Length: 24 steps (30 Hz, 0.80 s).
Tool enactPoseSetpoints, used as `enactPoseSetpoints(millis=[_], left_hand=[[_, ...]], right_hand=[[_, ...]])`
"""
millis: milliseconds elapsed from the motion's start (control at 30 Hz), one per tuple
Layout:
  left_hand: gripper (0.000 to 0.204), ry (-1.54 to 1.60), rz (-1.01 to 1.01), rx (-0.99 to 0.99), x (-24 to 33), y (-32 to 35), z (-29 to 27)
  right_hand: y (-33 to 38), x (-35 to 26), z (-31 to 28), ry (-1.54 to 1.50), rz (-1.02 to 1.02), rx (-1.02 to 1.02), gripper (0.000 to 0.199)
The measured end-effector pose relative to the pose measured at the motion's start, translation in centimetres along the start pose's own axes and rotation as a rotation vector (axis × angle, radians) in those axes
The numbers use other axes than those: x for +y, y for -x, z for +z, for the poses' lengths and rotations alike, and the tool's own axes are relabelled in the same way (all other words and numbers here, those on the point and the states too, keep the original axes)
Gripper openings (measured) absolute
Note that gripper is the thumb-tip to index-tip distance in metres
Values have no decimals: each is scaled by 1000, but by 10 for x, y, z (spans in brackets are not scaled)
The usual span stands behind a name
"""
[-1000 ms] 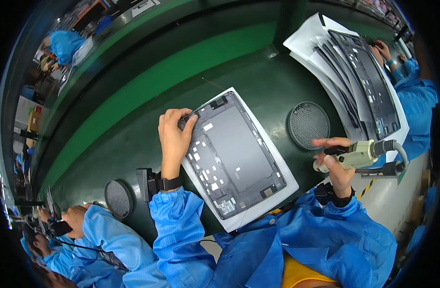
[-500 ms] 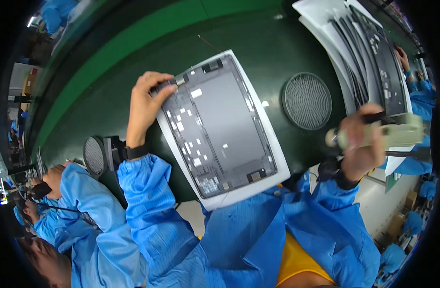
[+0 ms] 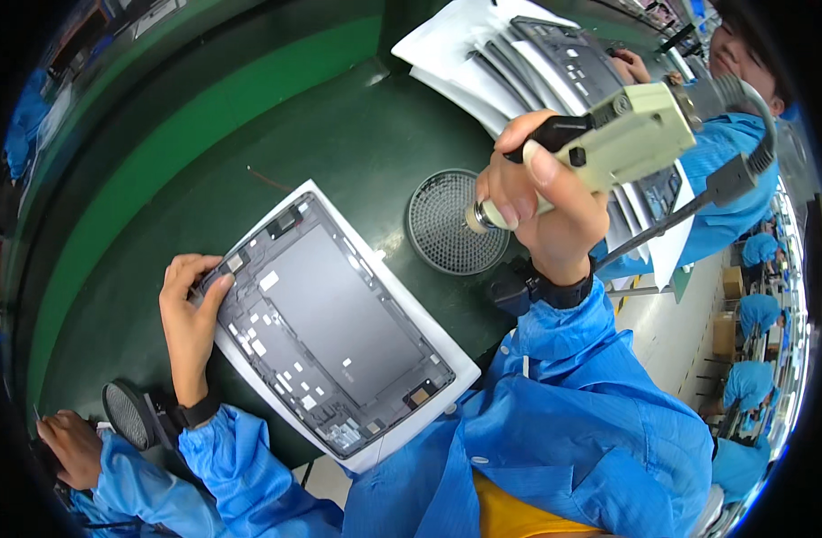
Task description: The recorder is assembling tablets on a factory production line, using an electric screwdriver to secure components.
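I see my left hand (image 3: 191, 314) at the centre left of the frame, fingers curled narrow over the upper-left corner of an opened tablet back (image 3: 326, 327), pressing on its edge. The tablet is a flat dark grey rectangle, matte, with a smooth central panel ringed by small white labels and tiny components, and it sits tilted in a white rectangular tray (image 3: 429, 399) on the dark green worktop (image 3: 250, 134), centre of the frame.

My right hand (image 3: 541, 211) is raised at the upper right, wrapped tight around an electric screwdriver (image 3: 608, 143): a boxy pale-cream plastic body with a black trigger piece and a thick grey cable curving off its rear. Its rounded nose points down-left toward a round black mesh dish (image 3: 442, 224) lying just beside the tray.

At the top of the frame, more dark tablet frames (image 3: 563, 58) lie stacked on white sheets.
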<state>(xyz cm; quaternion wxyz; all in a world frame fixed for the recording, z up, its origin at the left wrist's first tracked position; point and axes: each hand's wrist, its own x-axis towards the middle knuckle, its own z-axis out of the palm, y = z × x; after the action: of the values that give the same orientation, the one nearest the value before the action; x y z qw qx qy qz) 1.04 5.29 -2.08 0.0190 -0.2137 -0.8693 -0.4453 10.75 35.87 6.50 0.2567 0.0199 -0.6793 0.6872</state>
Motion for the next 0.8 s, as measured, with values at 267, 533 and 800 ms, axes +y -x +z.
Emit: enactPoseSetpoints(millis=[267, 533, 800], left_hand=[[20, -69, -26, -10, 14, -2, -2], [20, -77, -52, -54, 28, -4, 5], [21, -55, -36, -51, 24, -2, 6]], right_hand=[[-5, 22, 9, -161, 17, 104, 21], [-9, 28, 10, -101, 59, 25, 20], [-7, 35, 12, -74, 108, 56, 21]])
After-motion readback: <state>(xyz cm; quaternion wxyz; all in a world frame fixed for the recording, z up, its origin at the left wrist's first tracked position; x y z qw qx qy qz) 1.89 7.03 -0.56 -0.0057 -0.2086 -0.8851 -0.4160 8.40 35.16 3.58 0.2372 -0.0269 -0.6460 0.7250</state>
